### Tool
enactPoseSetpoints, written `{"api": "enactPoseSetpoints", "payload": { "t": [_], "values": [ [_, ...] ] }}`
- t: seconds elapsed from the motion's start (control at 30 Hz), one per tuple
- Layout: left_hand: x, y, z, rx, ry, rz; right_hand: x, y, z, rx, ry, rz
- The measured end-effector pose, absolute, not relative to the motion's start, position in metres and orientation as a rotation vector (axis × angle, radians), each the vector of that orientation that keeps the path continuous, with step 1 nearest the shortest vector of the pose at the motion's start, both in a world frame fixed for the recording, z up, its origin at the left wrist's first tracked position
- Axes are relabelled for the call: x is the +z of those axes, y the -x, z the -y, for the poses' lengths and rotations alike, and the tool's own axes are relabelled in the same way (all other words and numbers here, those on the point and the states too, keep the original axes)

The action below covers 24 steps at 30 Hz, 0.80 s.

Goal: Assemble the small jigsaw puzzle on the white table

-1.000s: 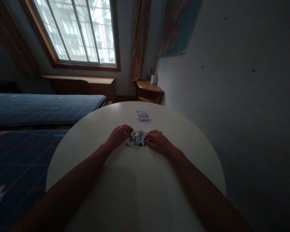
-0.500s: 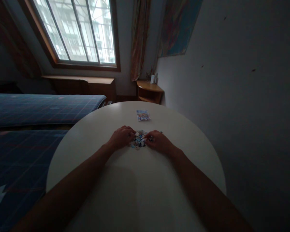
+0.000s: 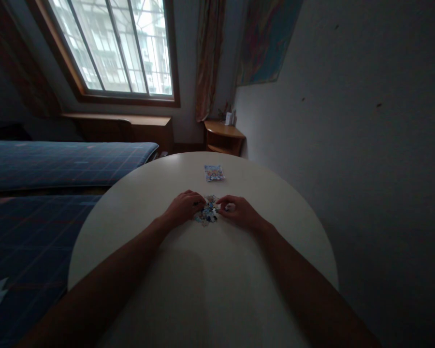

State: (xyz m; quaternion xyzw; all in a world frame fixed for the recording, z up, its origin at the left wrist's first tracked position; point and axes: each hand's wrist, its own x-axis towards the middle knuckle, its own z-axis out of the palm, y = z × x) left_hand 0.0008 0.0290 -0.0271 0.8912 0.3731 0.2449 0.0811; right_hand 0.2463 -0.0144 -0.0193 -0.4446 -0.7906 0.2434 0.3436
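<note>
A small heap of jigsaw puzzle pieces [image 3: 208, 212], mostly blue, white and dark, lies near the middle of the round white table [image 3: 206, 270]. At its left edge, my left hand [image 3: 184, 207] rests with curled fingers; a dark puzzle piece shows by the fingertips, partly hidden. My right hand [image 3: 239, 211] touches the heap from the right. Its thumb and index finger are bent and a little apart, and a pale and dark bit shows in the gap between them. Beyond the heap lies a flat picture packet [image 3: 213, 173], apart from both hands.
A bed with a blue checked mattress [image 3: 58, 164] stands along the table's left side. At the back are a wooden corner shelf [image 3: 223, 128] and a desk [image 3: 141, 120] under the window. The white wall [image 3: 348, 169] runs close on the right.
The fingers of my right hand have parted slightly and pulled up a little from the heap. Several pieces in the heap have shifted. My left hand has moved only slightly.
</note>
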Motion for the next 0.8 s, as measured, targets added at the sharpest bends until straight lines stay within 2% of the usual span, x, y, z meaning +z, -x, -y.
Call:
{"api": "enactPoseSetpoints", "payload": {
  "t": [0.5, 0.8],
  "values": [
    [-0.016, 0.002, -0.021, 0.736, -2.643, -1.199, -0.018, -0.291, 0.002, 0.439, 1.521, 1.969],
    [-0.017, 0.001, -0.023, 0.73, -2.629, -1.266, -0.016, -0.269, 0.009, 0.23, 1.404, 2.164]
  ]
}}
